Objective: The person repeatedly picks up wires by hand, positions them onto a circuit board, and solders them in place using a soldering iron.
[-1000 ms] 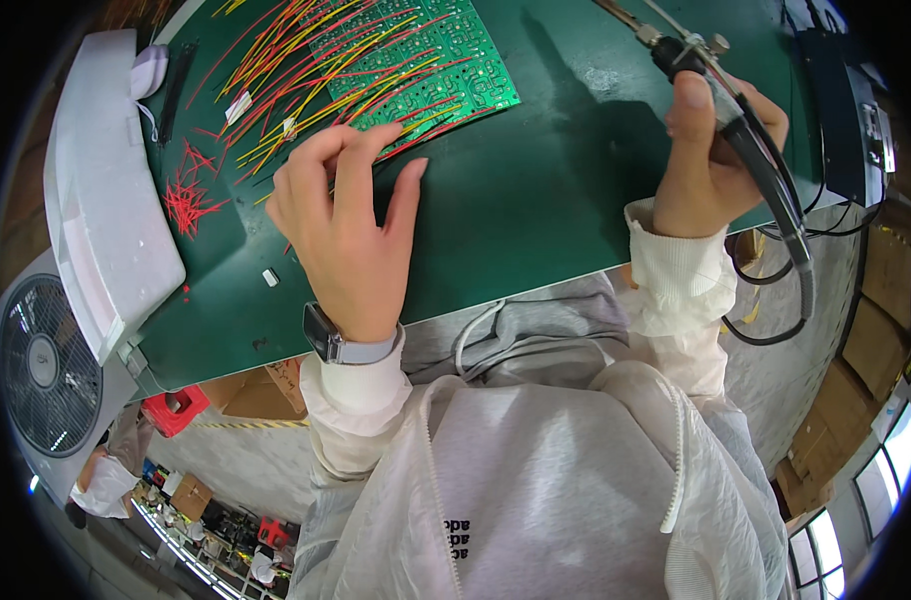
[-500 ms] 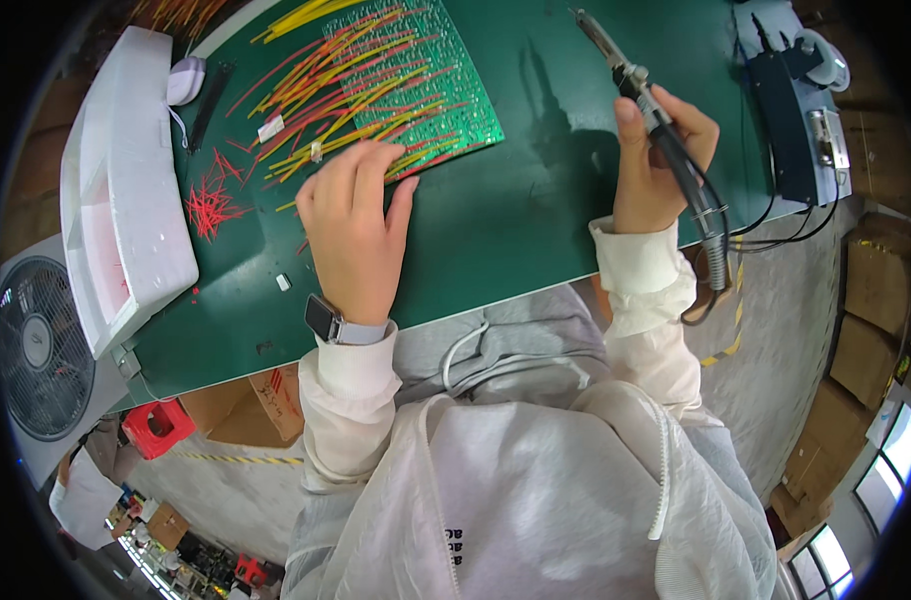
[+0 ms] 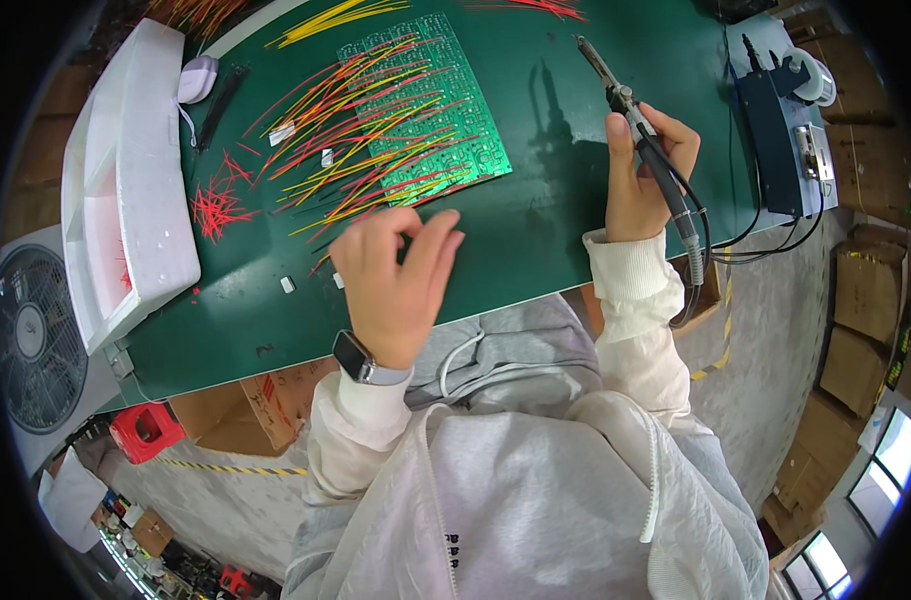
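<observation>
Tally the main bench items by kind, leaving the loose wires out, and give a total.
Green circuit board: 1
Soldering iron, held in the right hand: 1
Soldering station: 1
White foam tray: 1
Fan: 1
Total: 5

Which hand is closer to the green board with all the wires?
Left. The left hand hovers just below the board, by its wire ends. The right hand holds a soldering iron off to the board's right.
</observation>
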### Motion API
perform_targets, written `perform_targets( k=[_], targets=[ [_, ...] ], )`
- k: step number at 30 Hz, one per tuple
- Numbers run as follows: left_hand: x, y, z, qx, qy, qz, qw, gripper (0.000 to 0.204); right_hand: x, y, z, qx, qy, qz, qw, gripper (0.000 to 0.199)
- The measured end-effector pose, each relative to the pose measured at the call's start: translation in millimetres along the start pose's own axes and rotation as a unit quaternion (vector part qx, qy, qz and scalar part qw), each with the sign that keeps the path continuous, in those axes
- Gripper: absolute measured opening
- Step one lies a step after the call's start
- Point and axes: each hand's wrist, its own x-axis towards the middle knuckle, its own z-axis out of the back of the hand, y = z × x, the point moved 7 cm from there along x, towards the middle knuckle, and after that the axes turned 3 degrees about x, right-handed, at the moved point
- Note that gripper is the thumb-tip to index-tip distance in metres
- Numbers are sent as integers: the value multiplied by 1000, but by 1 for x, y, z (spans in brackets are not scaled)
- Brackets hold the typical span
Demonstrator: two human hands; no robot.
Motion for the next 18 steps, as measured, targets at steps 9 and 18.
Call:
perform_targets(
  k=[9,18],
  targets=[
    [1,-17,-14,4,-4,48,999,29,0,0,-2,4,9,12,1000,37],
    [14,-20,-31,3,-37,65,997,14,0,3,-2,-15,10,19,1000,36]
  ],
)
